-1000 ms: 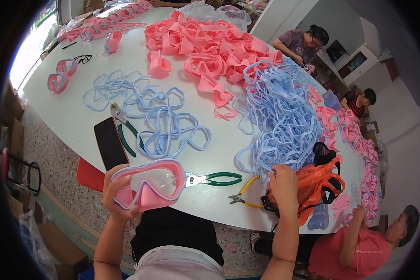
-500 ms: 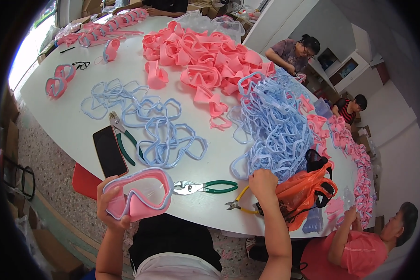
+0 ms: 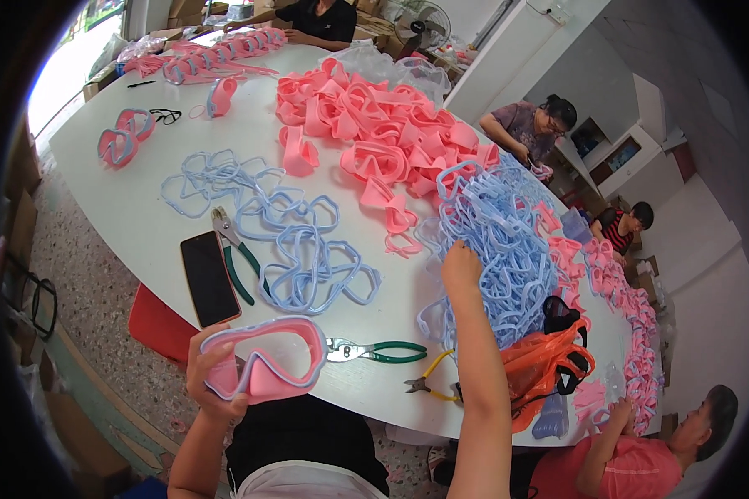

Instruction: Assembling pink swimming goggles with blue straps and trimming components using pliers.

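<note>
Pink mask w/ lt-blue rim (image 3: 266, 382) is up in the L hand (image 3: 208, 378), just above the near tbl edge, nose pocket toward the person; L fingers hold it at its left end, thumb low nr the bottom rim, other fingers mostly behind. R hand (image 3: 461, 270) is out over the left edge of a big tangled pile of lt-blue frames (image 3: 508, 249), back of hand up, fingers bunched close; can't tell if they've got a frame or just touch the pile. R forearm passes btwn the yellow-handled cutters (image 3: 425, 379) on its left & an orange plastic bag (image 3: 545, 366) w/ black straps on its right. Green-handled pliers (image 3: 345, 350) lie flat just right of the mask. Phone (image 3: 209, 279), dark screen up, lies above the L hand on the white tbl (image 3: 125, 200), a 2nd pair of green-handled pliers (image 3: 229, 235) right beside it. Loose lt-blue frames (image 3: 295, 258) are strung out R of those, overlapping. Heap of pink mask skirts (image 3: 374, 125) farther back, partly up against the frame pile. Red stool (image 3: 160, 324) shows under the tbl edge, left. Co-worker in pink top (image 3: 641, 466) sits at far R, hands nr more pink pcs.
</note>
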The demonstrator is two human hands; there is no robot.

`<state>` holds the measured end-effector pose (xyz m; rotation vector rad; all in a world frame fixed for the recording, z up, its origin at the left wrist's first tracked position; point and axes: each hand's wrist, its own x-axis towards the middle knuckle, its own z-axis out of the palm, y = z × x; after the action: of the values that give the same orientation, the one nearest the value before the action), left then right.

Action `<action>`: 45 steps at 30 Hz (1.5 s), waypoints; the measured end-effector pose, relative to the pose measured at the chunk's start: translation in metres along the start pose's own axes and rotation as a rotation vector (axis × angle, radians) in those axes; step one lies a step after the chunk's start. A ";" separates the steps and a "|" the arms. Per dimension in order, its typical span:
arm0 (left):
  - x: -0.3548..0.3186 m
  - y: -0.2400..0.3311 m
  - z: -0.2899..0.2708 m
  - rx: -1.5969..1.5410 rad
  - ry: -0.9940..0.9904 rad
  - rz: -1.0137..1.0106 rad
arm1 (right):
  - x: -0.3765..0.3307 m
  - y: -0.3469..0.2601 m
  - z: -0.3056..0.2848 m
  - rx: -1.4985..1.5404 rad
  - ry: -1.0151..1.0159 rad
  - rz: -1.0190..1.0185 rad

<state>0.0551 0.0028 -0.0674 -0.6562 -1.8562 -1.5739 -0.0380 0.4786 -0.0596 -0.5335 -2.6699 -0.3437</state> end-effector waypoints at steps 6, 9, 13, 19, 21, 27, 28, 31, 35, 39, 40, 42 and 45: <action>-0.012 -0.001 -0.009 0.086 -0.035 0.010 | 0.016 -0.002 0.002 0.069 -0.156 0.120; -0.014 -0.008 -0.012 0.050 -0.024 -0.007 | 0.014 -0.003 -0.043 0.304 -0.232 0.061; -0.014 -0.013 -0.013 0.061 -0.036 -0.020 | -0.011 -0.029 -0.116 0.731 -0.449 0.154; -0.011 -0.015 -0.002 0.024 -0.036 -0.002 | -0.040 -0.065 -0.100 0.956 -0.585 -0.298; -0.013 -0.013 -0.005 0.007 -0.038 -0.007 | -0.035 -0.064 -0.104 0.923 -0.595 -0.275; -0.015 -0.011 -0.015 0.050 -0.026 -0.029 | -0.039 -0.061 -0.077 0.566 -0.400 -0.679; -0.013 -0.010 -0.015 0.053 -0.027 -0.030 | -0.041 -0.065 -0.074 0.591 -0.418 -0.672; -0.011 -0.009 -0.012 0.054 -0.038 -0.006 | -0.038 -0.066 -0.057 0.515 -0.478 -0.708; -0.009 -0.008 -0.011 0.061 -0.061 0.007 | -0.036 -0.061 -0.054 0.482 -0.475 -0.850; 0.002 -0.008 0.002 0.086 -0.099 0.060 | -0.034 -0.051 -0.108 0.952 -0.315 -0.613; 0.003 -0.011 0.001 0.122 -0.155 0.110 | -0.036 -0.055 -0.128 1.079 -0.272 -0.461; 0.003 -0.014 0.012 0.131 -0.154 0.133 | -0.043 -0.070 -0.153 1.142 -0.256 -0.537; 0.003 -0.018 0.027 0.112 -0.181 0.186 | -0.060 -0.108 -0.177 1.183 -0.200 -0.739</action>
<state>0.0365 0.0266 -0.0800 -0.9181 -1.9350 -1.3187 0.0269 0.3077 0.0557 0.8013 -2.5539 1.0944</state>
